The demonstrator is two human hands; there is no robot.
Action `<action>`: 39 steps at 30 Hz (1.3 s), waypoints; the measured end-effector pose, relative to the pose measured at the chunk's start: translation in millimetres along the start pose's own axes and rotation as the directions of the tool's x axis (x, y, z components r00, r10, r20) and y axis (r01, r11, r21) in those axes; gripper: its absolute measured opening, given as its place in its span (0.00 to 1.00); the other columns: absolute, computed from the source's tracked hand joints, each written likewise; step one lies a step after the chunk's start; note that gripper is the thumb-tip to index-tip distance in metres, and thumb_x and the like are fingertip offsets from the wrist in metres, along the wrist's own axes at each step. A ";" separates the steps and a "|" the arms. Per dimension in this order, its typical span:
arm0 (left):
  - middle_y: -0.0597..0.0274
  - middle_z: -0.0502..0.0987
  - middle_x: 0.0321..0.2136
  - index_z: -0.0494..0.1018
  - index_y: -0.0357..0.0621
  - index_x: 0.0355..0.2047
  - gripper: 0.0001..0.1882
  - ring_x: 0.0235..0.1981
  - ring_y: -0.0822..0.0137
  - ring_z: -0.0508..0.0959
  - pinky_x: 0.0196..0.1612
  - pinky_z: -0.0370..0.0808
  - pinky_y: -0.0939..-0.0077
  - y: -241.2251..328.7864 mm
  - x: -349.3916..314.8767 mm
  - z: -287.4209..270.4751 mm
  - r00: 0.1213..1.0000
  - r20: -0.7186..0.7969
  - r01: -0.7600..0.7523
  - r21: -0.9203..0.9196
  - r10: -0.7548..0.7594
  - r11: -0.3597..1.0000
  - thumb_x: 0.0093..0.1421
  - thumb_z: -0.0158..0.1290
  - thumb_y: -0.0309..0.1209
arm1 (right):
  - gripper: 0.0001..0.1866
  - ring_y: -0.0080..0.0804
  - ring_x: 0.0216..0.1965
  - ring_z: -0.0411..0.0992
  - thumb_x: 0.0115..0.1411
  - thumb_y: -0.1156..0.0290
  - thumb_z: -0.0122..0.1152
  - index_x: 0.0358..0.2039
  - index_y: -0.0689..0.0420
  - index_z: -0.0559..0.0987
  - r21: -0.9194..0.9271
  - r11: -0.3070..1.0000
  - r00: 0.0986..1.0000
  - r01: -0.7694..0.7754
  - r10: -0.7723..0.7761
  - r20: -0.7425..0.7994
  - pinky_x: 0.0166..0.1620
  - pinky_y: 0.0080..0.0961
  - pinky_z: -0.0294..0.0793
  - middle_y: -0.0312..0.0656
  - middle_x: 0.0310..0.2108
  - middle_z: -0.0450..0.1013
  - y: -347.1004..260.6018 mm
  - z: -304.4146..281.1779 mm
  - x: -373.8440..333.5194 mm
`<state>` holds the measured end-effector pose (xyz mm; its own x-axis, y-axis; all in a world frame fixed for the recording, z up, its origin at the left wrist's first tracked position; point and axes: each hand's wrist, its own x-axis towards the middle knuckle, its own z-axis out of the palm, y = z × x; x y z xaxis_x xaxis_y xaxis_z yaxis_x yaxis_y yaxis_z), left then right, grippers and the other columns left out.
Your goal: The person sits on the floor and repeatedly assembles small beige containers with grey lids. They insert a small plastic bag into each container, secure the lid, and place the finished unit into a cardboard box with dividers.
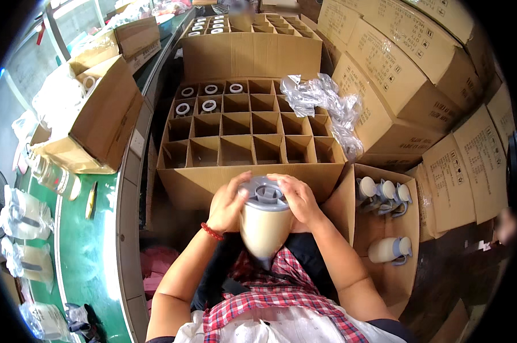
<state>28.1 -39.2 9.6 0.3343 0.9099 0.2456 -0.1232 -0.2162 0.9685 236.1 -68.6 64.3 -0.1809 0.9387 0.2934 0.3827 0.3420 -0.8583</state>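
A cream flask with a tapering body is upright in front of my lap, its wide grey end facing up and its narrow end down against the checked apron. My left hand is curled round the left side of the grey end. On the opposite side, my right hand grips the same rim, fingers over its edge. Just beyond my hands stands a divided carton, with white-rimmed pieces in several of its far-left compartments.
At right, an open carton holds several flasks with grey handles. Crumpled clear plastic lies over the divided carton. Stacked boxes line the right. The green bench at left carries wrapped jugs, a cutter and an open box.
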 end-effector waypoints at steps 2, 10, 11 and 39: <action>0.47 0.68 0.58 0.64 0.37 0.60 0.28 0.58 0.56 0.69 0.61 0.64 0.65 -9.3 5.1 -10.3 0.975 0.015 0.220 -0.024 -0.220 0.975 0.70 0.36 0.47 | 0.26 0.33 0.40 0.77 0.71 0.57 0.39 0.41 0.67 0.81 0.103 0.985 0.986 -0.137 0.125 0.108 0.50 0.25 0.71 0.46 0.35 0.81 0.7 1.5 9.8; 0.47 0.70 0.56 0.73 0.34 0.45 0.19 0.56 0.60 0.69 0.61 0.62 0.68 40.7 0.0 -8.0 0.867 -0.071 0.362 -0.589 -0.493 0.722 0.70 0.39 0.39 | 0.26 0.25 0.31 0.75 0.72 0.57 0.41 0.34 0.66 0.81 0.348 0.913 0.976 -0.215 0.213 0.045 0.40 0.22 0.72 0.42 0.24 0.77 -60.2 10.9 18.5; 0.47 0.71 0.54 0.73 0.34 0.44 0.20 0.53 0.59 0.71 0.60 0.64 0.68 35.4 0.4 -11.9 0.839 -0.050 0.380 -0.657 -0.541 0.651 0.70 0.40 0.39 | 0.26 0.24 0.32 0.74 0.73 0.57 0.40 0.35 0.66 0.81 0.369 0.899 0.972 -0.236 0.223 0.078 0.40 0.22 0.72 0.41 0.25 0.77 -59.4 12.2 23.9; 0.38 0.67 0.55 0.62 0.31 0.59 0.42 0.53 0.40 0.70 0.56 0.67 0.51 127.4 113.8 50.9 0.579 0.815 -0.478 0.327 0.013 0.815 0.60 0.51 0.58 | 0.36 0.37 0.41 0.76 0.69 0.41 0.29 0.52 0.60 0.73 0.414 0.038 0.390 -0.909 -0.269 0.881 0.48 0.30 0.73 0.50 0.37 0.79 124.6 103.5 137.2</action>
<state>98.0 18.8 162.9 0.9537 0.2356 0.1868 0.0454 -0.7270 0.6851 165.2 98.3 -46.0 -0.9714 0.2361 -0.0262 -0.1959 -0.8584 -0.4742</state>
